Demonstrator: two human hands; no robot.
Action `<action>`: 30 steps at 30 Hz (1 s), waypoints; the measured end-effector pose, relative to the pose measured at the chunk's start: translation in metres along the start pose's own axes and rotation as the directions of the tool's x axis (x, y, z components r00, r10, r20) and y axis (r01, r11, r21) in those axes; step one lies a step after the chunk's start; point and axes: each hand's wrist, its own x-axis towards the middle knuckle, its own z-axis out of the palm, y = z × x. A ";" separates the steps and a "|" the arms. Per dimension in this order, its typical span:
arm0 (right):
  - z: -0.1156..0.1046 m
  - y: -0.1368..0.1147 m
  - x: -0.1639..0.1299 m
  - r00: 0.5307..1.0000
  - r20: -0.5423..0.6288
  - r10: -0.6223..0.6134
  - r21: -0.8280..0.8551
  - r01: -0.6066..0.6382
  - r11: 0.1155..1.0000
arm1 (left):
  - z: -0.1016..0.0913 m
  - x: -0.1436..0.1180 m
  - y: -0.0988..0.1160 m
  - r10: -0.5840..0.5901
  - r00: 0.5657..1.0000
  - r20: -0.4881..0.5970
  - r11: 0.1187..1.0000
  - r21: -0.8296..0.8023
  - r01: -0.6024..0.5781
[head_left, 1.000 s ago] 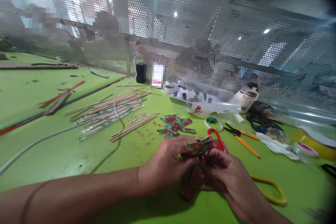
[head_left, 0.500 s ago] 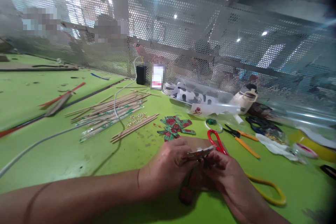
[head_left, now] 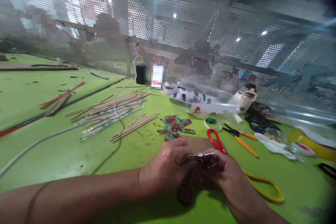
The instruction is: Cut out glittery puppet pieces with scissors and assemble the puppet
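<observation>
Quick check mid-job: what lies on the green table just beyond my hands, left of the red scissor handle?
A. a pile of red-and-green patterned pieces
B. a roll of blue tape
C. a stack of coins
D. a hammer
A: the patterned pieces lie just beyond the left hand, left of the red handle.

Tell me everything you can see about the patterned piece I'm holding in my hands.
The patterned piece looks like thin paper or fabric, printed with red flowers on dark green. It is pinched between the left hand and the right hand, just above the green table. Its top edge, seen nearly edge-on, shows pale between the fingertips; a darker strip hangs below the hands toward the table. Most of it is hidden by the fingers. Similar cut pieces lie farther back.
</observation>
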 end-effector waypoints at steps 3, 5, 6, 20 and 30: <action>0.005 -0.003 -0.002 0.996 0.008 0.093 0.138 -0.093 0.986 | 0.000 0.000 -0.001 0.021 1.000 -0.017 0.999 -0.024 -0.021; 0.006 -0.005 -0.003 0.992 0.013 0.127 0.190 -0.128 0.973 | -0.001 0.001 0.000 0.044 0.999 -0.028 0.998 -0.037 -0.045; 0.006 -0.007 -0.004 0.990 0.027 0.141 0.211 -0.143 0.967 | -0.001 0.001 0.000 0.057 0.998 -0.032 0.998 -0.040 -0.058; -0.005 -0.004 -0.002 0.987 0.142 0.070 0.302 -0.111 0.947 | -0.006 0.004 0.005 -0.044 0.999 0.028 0.990 -0.132 0.048; -0.003 0.007 -0.002 0.997 -0.043 0.063 0.153 -0.056 0.987 | -0.004 0.010 0.006 -0.255 0.966 0.036 0.949 -0.181 0.257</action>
